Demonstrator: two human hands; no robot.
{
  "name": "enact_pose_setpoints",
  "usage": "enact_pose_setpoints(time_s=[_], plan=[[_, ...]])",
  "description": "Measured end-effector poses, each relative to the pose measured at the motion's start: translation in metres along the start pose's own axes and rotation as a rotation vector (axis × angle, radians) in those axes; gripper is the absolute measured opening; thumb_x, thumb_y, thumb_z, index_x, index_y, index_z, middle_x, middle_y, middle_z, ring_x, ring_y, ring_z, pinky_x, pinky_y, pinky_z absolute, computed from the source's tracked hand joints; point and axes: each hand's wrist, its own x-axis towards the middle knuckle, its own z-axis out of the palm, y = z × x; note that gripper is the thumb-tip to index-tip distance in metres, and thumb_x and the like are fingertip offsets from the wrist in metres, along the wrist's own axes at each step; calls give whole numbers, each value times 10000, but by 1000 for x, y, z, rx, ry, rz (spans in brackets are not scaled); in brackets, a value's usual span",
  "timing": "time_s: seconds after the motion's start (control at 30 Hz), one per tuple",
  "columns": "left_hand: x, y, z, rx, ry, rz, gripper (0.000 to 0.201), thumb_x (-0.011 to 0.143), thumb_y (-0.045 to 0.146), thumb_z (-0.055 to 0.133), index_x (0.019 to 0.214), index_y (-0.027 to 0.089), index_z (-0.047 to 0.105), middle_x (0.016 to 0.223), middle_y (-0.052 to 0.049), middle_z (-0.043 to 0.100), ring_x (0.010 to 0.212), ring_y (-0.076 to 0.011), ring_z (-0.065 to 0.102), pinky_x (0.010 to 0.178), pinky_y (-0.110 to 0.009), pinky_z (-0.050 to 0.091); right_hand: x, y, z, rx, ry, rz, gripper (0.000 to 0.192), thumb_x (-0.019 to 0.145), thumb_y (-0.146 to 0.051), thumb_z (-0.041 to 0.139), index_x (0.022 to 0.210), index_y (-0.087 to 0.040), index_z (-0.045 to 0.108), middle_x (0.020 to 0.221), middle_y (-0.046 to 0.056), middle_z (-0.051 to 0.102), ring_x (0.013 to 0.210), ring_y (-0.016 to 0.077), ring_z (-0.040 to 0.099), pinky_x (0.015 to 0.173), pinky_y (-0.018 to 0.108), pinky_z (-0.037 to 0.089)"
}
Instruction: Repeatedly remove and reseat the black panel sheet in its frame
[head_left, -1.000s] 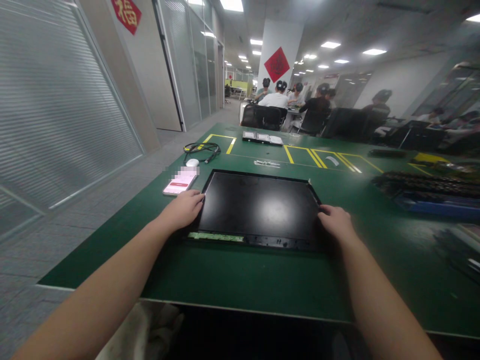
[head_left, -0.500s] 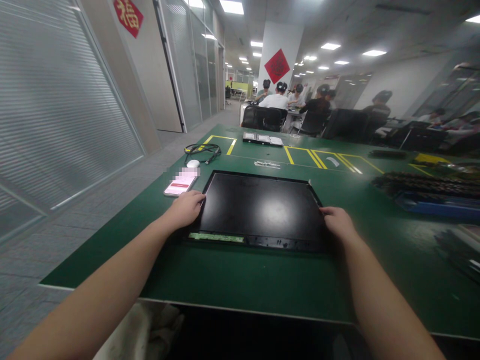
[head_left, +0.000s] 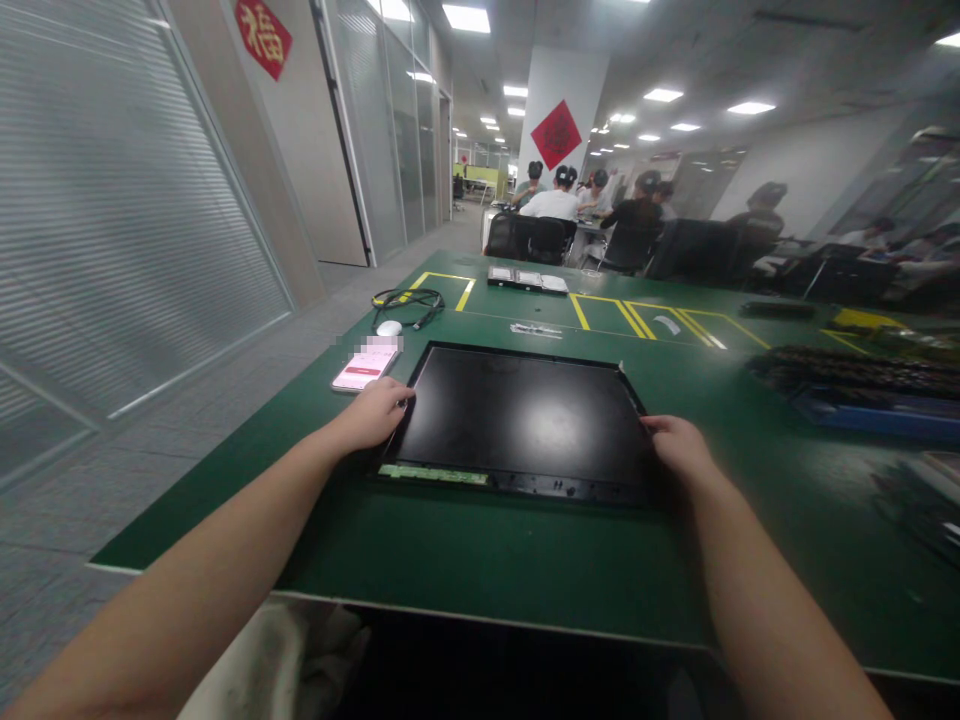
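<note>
Two hands of mine sit on the black display panel [head_left: 525,420], which lies flat on the green table [head_left: 480,550] right in front of me. Little has changed over the last second: the panel has not shifted and my grip is the same, only my view has drifted a touch. My left hand [head_left: 373,413] rests curled over the panel's left edge, fingers bent onto the frame; my right hand [head_left: 679,447] presses against the right edge near the front corner, fingers folded along it. I judge the panel is being steadied, not lifted, since it lies fully on the mat.

Just beside my left hand lies a phone [head_left: 364,367], with a white mouse [head_left: 388,327] and a coiled cable [head_left: 409,298] beyond it. Farther back sits a small tray of parts [head_left: 527,280]. Dark strips on a blue tray [head_left: 862,385] lie well apart to my right. Other people [head_left: 592,205] sit at a distant table.
</note>
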Motion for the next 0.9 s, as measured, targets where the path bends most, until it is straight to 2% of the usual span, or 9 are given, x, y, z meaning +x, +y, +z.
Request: enact_pose_setpoints(time_s=[0.17, 0.47, 0.63, 0.9], plan=[[0, -3, 2, -12, 24, 1, 496, 786, 235, 485, 1183, 185, 780, 1164, -133, 745, 1137, -323, 655, 1074, -461, 505, -3, -5, 0, -28, 20, 26, 429, 615, -101, 569, 949, -171, 830, 868, 102, 785, 807, 244, 730, 798, 339, 558], [-2, 2, 7, -53, 68, -57, 492, 806, 247, 485, 1197, 146, 766, 1202, -165, 727, 1152, -348, 649, 1068, -491, 499, -5, -10, 0, -42, -3, 57, 441, 654, -104, 571, 1016, -145, 821, 891, 105, 787, 818, 244, 725, 778, 332, 546], [-2, 3, 9, -38, 72, -90, 484, 817, 255, 489, 1202, 148, 761, 1224, -158, 718, 1173, -337, 644, 1085, -455, 486, -5, -9, -1, -1, -40, 82, 483, 657, -104, 576, 1079, -138, 807, 933, 114, 786, 838, 255, 725, 812, 356, 553], [-2, 3, 11, -59, 86, -120, 500, 820, 250, 496, 1235, 116, 742, 1237, -169, 699, 1190, -330, 635, 1094, -430, 475, 2, 2, 2, 49, -22, 25, 397, 646, -78, 568, 944, -168, 815, 866, 82, 775, 849, 233, 719, 847, 330, 541]])
